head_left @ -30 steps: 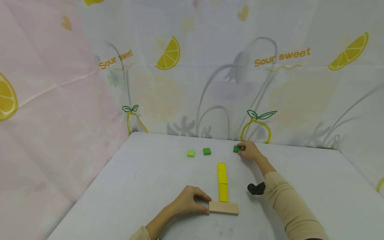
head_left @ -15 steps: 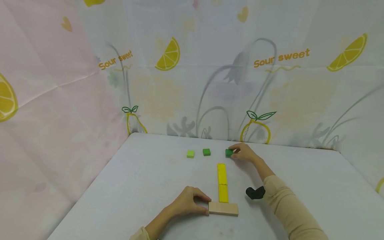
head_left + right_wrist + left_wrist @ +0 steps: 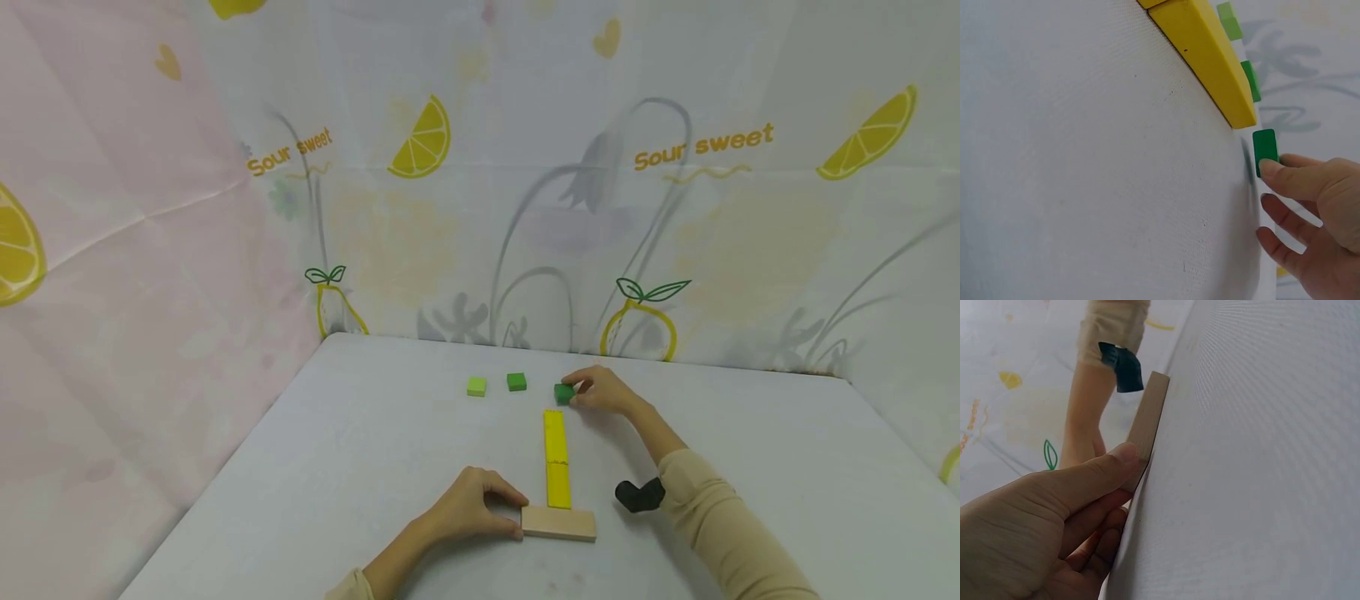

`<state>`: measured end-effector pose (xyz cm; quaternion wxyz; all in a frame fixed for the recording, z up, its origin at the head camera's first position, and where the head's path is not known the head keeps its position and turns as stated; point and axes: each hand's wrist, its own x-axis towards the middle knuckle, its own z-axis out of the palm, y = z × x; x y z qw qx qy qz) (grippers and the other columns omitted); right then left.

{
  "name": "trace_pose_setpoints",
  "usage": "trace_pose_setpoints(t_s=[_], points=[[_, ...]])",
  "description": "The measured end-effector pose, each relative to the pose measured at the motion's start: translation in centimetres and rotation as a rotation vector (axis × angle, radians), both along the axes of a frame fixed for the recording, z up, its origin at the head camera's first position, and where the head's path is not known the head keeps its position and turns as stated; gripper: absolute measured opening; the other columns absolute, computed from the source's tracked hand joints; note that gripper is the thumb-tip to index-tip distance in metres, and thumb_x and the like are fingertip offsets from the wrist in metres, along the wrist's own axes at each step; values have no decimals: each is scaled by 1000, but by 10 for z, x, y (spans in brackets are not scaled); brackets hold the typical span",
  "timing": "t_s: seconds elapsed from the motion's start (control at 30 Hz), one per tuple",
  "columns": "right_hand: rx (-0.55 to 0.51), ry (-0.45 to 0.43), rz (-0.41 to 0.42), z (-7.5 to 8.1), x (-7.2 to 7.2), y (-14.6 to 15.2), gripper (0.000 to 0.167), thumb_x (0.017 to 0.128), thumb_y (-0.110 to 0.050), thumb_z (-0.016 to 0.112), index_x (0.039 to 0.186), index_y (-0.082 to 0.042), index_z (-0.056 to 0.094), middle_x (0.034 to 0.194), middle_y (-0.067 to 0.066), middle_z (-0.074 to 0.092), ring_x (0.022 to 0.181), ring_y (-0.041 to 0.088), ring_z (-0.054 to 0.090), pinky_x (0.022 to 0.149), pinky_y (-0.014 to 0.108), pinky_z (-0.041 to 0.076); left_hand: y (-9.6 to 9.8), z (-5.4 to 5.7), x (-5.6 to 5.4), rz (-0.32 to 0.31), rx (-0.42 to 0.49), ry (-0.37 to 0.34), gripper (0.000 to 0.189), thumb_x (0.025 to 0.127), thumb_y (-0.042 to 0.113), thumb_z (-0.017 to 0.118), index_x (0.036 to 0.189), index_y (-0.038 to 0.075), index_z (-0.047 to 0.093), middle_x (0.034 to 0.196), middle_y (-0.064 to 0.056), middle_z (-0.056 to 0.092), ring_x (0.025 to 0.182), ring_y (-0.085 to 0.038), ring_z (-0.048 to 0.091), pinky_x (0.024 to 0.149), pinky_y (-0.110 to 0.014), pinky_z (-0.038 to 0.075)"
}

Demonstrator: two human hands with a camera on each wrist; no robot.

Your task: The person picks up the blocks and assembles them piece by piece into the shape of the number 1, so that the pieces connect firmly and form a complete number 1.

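My left hand (image 3: pixel 468 504) pinches the left end of a plain wooden block (image 3: pixel 558 523) between thumb and fingers, close to the table's front. The block lies crosswise at the near end of two yellow blocks (image 3: pixel 556 458), laid end to end. My right hand (image 3: pixel 606 392) pinches a dark green block (image 3: pixel 564 394) just beyond the far end of the yellow row. In the right wrist view the thumb lies on the green block's face (image 3: pixel 1265 145), while the lower fingers stay apart from it. A shadow falls on the table below that hand.
Left of the held green block stand another green block (image 3: pixel 516 382) and a light green block (image 3: pixel 476 387). A black camera mount (image 3: pixel 640 496) sticks out from the right sleeve. Printed cloth walls (image 3: pixel 480 208) border the white table (image 3: pixel 360 442) at the back and left.
My right hand has carried the dark green block leftward and nearer, towards the far end of the yellow row. The left hand and the wooden block have stayed in place.
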<state>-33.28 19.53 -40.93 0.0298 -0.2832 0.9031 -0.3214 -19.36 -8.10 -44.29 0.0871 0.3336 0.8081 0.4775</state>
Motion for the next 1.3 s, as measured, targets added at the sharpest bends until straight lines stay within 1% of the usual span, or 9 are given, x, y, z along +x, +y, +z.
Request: trace_pose_setpoints(t_s=[0.2,0.33,0.43,0.57,0.9,1.13,1.3], points=[[-20,23,38,-1,3,-1,33,79,4,65,110,13,62,105,25,65,88,34,61,78,43,51,0,-1,0,5,-3,2,31,68,15,85,95,6,75,92,-2,73,83,-2,59,74,-19,46],[-35,13,32,-4,3,-1,32,78,4,67,109,13,62,102,23,66,88,33,61,78,42,52,-1,0,0,5,2,-1,30,68,15,85,95,7,75,93,-1,73,83,-3,60,75,-19,47],[-37,-8,13,-6,3,-1,32,79,4,68,110,12,63,102,22,66,89,31,62,79,41,52,-1,0,1,3,7,-4,30,68,15,85,95,7,75,93,-2,73,83,-4,60,74,-19,47],[-35,-17,9,-7,3,-1,33,79,3,68,111,11,63,102,21,66,90,30,62,80,41,52,0,0,1,1,11,-5,30,68,15,84,95,7,75,93,-2,73,83,-4,60,74,-19,47],[-21,-19,24,-9,5,-3,33,79,3,67,111,10,63,103,20,67,91,29,61,80,41,51,0,0,1,0,8,-8,30,68,15,84,95,7,75,93,-2,73,83,-3,60,74,-19,47],[-14,8,70,-8,3,-4,33,79,2,66,110,10,63,103,20,67,91,31,62,81,44,50,0,0,0,0,7,-5,30,68,15,84,95,7,75,93,-2,73,83,-3,60,75,-19,47],[-15,-4,110,-6,3,-6,33,79,1,66,111,10,63,105,21,66,94,33,61,83,45,49,0,0,-1,-11,3,10,30,69,16,84,96,6,75,93,-2,73,84,-2,60,75,-19,47]])
